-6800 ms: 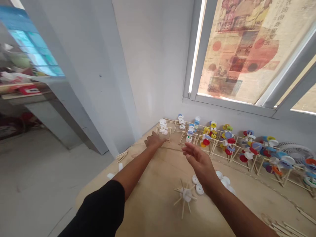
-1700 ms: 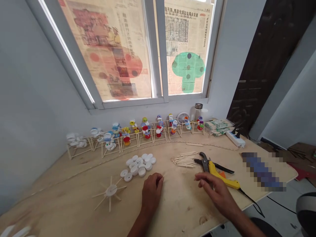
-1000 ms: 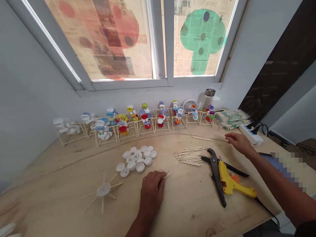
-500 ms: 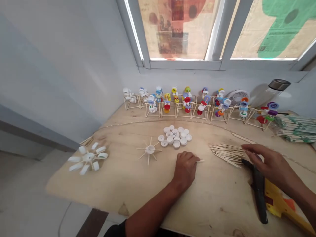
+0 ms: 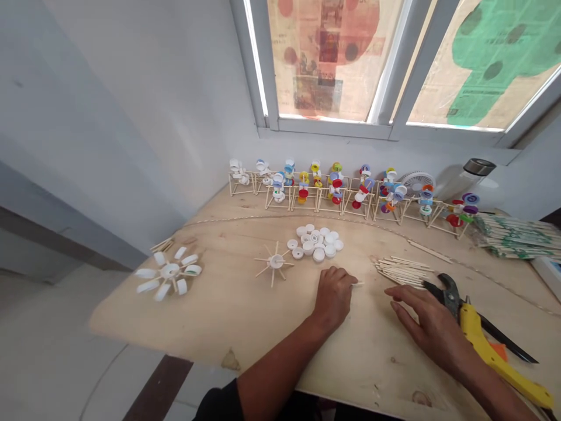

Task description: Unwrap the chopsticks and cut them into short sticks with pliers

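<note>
My left hand rests on the wooden table, fingers closed around a short thin wooden stick whose tip pokes out to the right. My right hand hovers open over the table, its fingers stretched toward the left hand and holding nothing. Just beyond it lies a pile of thin wooden sticks. A black-handled cutter and a yellow glue gun lie beside the right hand, partly hidden by it. White bottle caps cluster beyond the left hand. A cap hub with stick spokes lies left of them.
At the far left sits a wheel of white caps. Along the wall stand several stick frames with coloured cap wheels. A small white fan, a bottle and packed sticks are at the back right. A cord crosses the table.
My right hand has moved left and nearer, away from the stick pile. The black cutter lies at a different angle. My left hand still holds the short stick. The view has shifted slightly.
</note>
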The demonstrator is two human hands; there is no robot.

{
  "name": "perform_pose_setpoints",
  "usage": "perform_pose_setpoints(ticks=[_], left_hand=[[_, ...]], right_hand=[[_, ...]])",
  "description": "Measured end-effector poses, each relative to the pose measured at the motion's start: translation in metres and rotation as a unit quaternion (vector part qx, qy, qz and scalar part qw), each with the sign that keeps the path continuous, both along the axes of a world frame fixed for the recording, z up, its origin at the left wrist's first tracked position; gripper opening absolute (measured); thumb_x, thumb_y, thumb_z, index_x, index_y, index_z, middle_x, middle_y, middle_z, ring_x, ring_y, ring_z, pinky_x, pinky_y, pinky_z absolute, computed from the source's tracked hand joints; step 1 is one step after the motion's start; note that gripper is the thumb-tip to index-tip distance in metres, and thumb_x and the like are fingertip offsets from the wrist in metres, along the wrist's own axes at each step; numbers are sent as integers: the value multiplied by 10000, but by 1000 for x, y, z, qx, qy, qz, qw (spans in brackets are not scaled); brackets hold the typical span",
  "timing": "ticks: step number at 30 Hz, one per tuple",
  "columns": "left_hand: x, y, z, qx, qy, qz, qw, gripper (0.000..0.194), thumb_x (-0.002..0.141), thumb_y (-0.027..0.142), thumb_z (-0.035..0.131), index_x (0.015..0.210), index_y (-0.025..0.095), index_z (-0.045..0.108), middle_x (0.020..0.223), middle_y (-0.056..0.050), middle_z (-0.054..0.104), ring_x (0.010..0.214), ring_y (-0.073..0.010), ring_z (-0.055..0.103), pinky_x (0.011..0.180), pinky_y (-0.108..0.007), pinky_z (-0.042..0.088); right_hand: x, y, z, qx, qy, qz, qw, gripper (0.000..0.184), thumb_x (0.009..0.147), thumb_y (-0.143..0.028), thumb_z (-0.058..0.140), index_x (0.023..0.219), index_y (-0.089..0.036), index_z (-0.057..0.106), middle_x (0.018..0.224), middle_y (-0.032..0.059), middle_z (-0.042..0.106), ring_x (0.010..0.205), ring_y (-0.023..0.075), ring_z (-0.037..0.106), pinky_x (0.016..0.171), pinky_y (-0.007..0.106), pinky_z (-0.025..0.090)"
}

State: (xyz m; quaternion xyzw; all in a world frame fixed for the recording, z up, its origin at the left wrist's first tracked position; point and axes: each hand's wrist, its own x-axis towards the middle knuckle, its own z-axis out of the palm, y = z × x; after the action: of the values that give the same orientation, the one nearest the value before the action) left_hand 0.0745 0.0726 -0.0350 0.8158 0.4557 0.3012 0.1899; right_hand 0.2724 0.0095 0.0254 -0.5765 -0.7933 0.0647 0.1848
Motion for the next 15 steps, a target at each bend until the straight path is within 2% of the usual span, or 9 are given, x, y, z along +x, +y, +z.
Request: perform_pose_setpoints(ticks=[4, 9, 15], left_hand=[[1, -2, 1, 2, 4, 1, 1000, 223, 810, 104, 473, 885, 211, 654, 875, -48, 623, 856, -188, 501, 746, -351, 343], [-1, -4, 1, 5, 11, -3, 1000, 216, 803, 119, 484, 899, 209, 654, 877, -57, 621, 862, -194, 501, 751, -356, 345], [-3, -3, 0, -2, -6, -6, 1000, 207, 791, 121, 499, 887, 214, 658, 882, -50, 631, 870, -198, 501, 758, -358, 348]], right_hand=[[-18, -14, -11, -32, 53, -10, 998, 260, 863, -336, 442, 1026, -247, 624, 1027, 56, 674, 943, 235, 624, 823, 390, 489], [-42, -32, -28, -64, 185, -37, 980, 315, 864, -418, 415, 1023, -244, 624, 1014, 62, 675, 913, 229, 637, 811, 351, 509], [-46, -37, -40, -92, 250, -89, 960, 296, 841, -409, 481, 1023, -229, 630, 1070, 61, 668, 1005, 227, 610, 841, 317, 510]])
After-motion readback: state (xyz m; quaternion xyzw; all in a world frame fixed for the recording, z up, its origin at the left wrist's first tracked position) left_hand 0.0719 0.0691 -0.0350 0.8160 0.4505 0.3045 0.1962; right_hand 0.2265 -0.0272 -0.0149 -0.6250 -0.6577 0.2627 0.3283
